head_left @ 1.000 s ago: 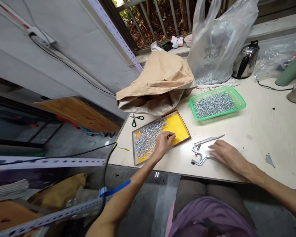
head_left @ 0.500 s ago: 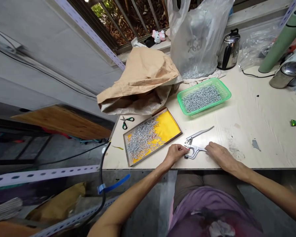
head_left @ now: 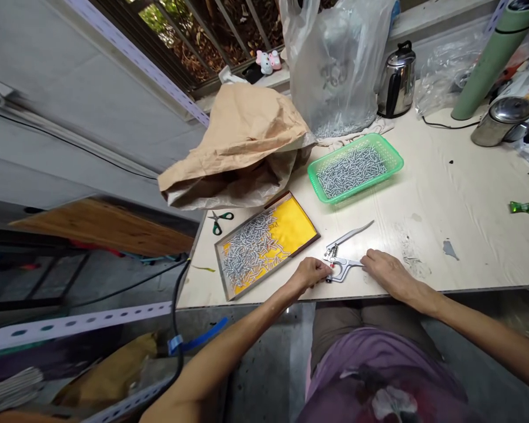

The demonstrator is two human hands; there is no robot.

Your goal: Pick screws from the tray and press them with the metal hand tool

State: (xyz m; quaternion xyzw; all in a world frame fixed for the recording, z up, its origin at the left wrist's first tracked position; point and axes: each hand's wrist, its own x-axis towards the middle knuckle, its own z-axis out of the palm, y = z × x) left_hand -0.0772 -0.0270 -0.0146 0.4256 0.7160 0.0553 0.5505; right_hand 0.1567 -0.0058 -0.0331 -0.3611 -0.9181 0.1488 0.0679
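"Near the front edge of the tabletop (head_left: pixel 489 235), which tool lies between the hands?"

"The pliers (head_left: pixel 347 264): silver, head toward the left edge, the two handles spread apart and directed toward the right edge. A spring and a small red part show at the head."

"How is the left hand (head_left: pixel 312 274) placed?"

"Thumb and fingertips are together at the head of the pliers. Whether a small piece sits between them cannot be told at this size."

"And the right hand (head_left: pixel 385 270)?"

"Its fingertips are clamped on the end of the handle nearer the front edge; the other handle extends free above it."

"What lies beside the left hand?"

"The tray (head_left: pixel 297 229), yellow-floored, set at a slant near the front left corner. Silver pins (head_left: pixel 247 247) are heaped over its left part. The scissors (head_left: pixel 216 218) lie just beyond it, by the left edge."

"And toward the rear edge?"

"At the rear left corner, the paper bag (head_left: pixel 242 129), mouth facing forward; next, the plastic bag (head_left: pixel 335 70), upright, with the kettle (head_left: pixel 399 82) beside it. In front of the plastic bag rests the green basket (head_left: pixel 394 164), also holding silver pins. Farther right stand the bottle (head_left: pixel 489 64) and the cup (head_left: pixel 496 126)."
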